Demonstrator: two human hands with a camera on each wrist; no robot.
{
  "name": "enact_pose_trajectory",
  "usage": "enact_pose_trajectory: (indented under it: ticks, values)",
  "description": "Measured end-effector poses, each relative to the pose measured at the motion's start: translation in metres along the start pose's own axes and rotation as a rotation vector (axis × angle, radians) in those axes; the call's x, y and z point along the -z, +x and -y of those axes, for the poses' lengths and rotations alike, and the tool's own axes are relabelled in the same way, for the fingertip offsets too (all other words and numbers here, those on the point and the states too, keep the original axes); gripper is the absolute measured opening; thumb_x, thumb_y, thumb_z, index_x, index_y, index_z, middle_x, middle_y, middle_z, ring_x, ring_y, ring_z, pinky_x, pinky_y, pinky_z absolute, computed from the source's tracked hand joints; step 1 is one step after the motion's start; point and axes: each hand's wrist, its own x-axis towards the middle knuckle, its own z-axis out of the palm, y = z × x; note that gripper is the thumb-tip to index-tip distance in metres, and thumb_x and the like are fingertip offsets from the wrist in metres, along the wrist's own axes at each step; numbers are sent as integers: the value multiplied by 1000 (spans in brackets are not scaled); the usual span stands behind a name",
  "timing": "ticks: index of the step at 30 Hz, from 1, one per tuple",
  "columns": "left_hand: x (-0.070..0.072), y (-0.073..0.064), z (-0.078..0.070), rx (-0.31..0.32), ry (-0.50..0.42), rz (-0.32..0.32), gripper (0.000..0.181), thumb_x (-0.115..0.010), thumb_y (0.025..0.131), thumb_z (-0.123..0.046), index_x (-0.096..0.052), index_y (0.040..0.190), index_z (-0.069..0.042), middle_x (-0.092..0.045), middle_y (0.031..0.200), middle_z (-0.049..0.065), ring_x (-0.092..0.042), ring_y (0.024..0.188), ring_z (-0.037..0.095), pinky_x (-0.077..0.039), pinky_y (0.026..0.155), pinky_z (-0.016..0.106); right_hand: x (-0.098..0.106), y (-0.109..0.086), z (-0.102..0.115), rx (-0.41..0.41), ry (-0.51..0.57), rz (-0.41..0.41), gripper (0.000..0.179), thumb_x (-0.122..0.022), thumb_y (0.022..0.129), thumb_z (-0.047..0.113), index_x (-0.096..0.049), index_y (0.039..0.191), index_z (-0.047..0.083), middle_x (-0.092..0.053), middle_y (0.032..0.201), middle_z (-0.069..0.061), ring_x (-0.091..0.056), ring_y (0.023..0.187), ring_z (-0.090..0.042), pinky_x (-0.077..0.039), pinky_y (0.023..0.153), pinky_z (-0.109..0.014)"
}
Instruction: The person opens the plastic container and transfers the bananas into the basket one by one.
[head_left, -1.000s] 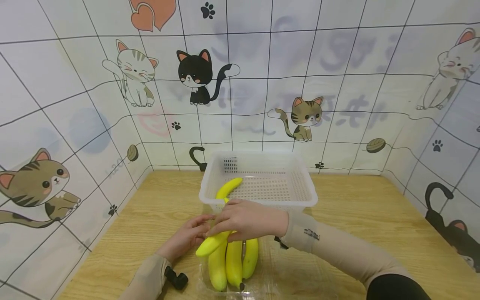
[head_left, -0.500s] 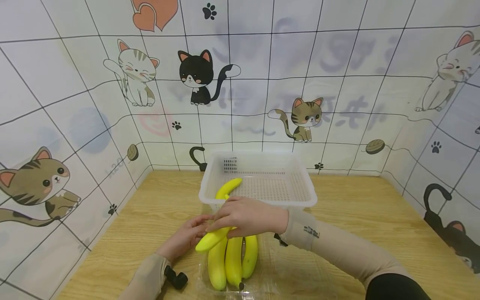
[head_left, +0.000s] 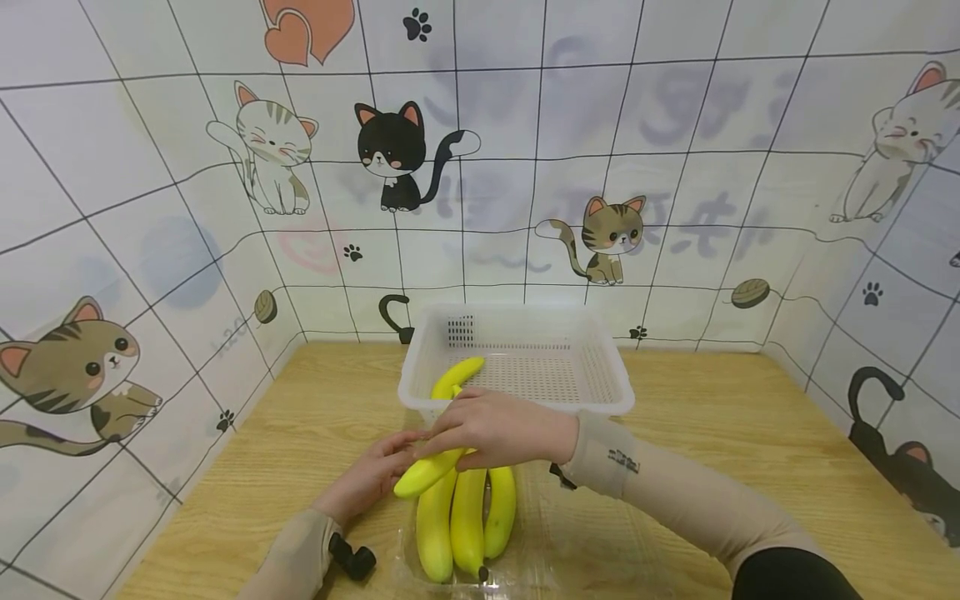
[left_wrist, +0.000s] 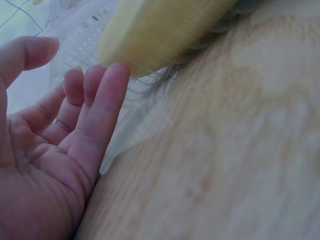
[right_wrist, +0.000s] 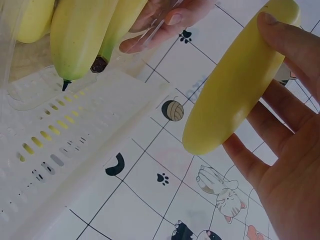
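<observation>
My right hand (head_left: 498, 429) grips a yellow banana (head_left: 427, 477) between thumb and fingers. In the right wrist view this banana (right_wrist: 240, 80) hangs clear of the others. Below it, several more bananas (head_left: 468, 525) lie side by side in a clear plastic tray (head_left: 536, 575). My left hand (head_left: 371, 477) is at the tray's left side. In the left wrist view the left hand's fingers (left_wrist: 107, 95) are extended, close to the tray's ridged wall; whether they press on it I cannot tell. The far ends of the tray's bananas are hidden under my right hand in the head view.
Behind the tray stands a white perforated basket (head_left: 626, 392); one banana (head_left: 457, 377) lies at its left end. A wooden table (head_left: 720, 433) carries everything. Cat-patterned tiled sheeting (head_left: 495, 192) walls in the back and sides.
My right hand has moved slightly away from me, toward the basket, carrying the banana with it. The left hand and the bananas in the tray have stayed in place.
</observation>
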Motion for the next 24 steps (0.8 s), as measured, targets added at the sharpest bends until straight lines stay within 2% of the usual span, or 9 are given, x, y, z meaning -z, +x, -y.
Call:
enact_pose_trajectory:
  ticks: [19,24]
  values:
    - [-1,0,-1,1,23,-27,47,-50,102,-21,-39,142,0,-53,122,11,-55,109,21,-47,92,33,0,-3,-6,-34,-3,17,53,-79,82,25,-61,132,26,-65,113,8,-57,103,-9,-40,94,-32]
    - [-1,0,-1,13,31,-40,46,-50,102,-20,-40,142,-1,-52,123,11,-55,107,21,-48,88,33,-1,-3,-6,-50,5,34,55,-80,81,25,-61,133,26,-65,114,8,-57,104,-9,-39,95,-32]
